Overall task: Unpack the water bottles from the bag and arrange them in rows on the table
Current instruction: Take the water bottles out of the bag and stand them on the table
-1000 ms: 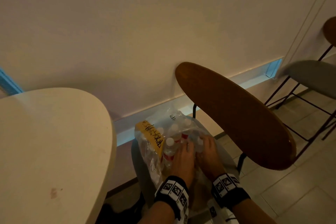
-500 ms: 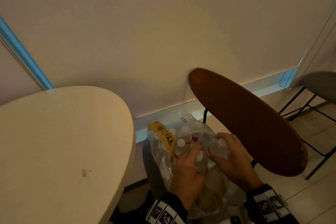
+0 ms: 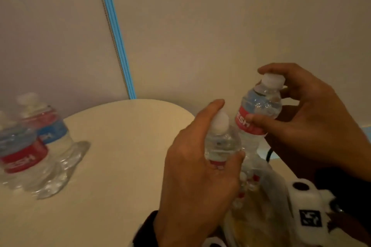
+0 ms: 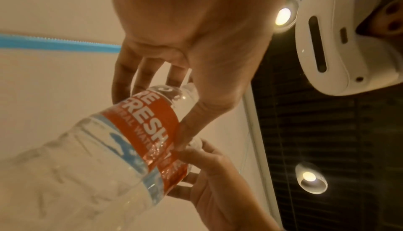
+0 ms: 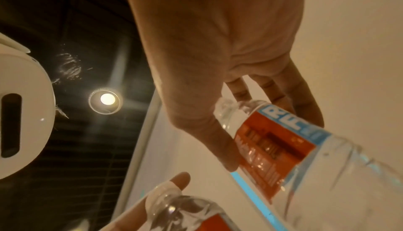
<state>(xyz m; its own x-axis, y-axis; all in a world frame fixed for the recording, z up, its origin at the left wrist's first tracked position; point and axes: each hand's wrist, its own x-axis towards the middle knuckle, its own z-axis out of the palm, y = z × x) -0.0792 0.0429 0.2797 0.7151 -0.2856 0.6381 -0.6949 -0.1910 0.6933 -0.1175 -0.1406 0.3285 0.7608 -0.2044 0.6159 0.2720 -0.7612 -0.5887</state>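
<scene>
- Well to the left of both grips, two water bottles already stand on the table (image 3: 112, 166): the near bottle (image 3: 24, 158) with a red label and the far bottle (image 3: 46, 124) with a blue one, close together and blurred in the head view
- The left hand (image 3: 196, 174) is curled around the shoulder of the left-held bottle (image 3: 220, 142), index finger lying over the white cap and thumb pressing the red label; the bottle body hangs below the grip, slightly tilted
- Just right of that grip and a little higher, the right hand (image 3: 313, 118) pinches the right-held bottle (image 3: 259, 106), fingers arched over its cap and thumb on the red label
- Directly beneath both grips sits the plastic bag (image 3: 261, 196) with more capped bottles visible inside, beside the table edge
- Risk, as a judgement: both holds sit high near the caps on smooth plastic, so a quick swing left toward the table could let a full bottle slip or rotate out
- The two held bottles are nearly touching, so they may knock together in transit
- Setting one down too close to the standing pair could topple them and spoil the row
</scene>
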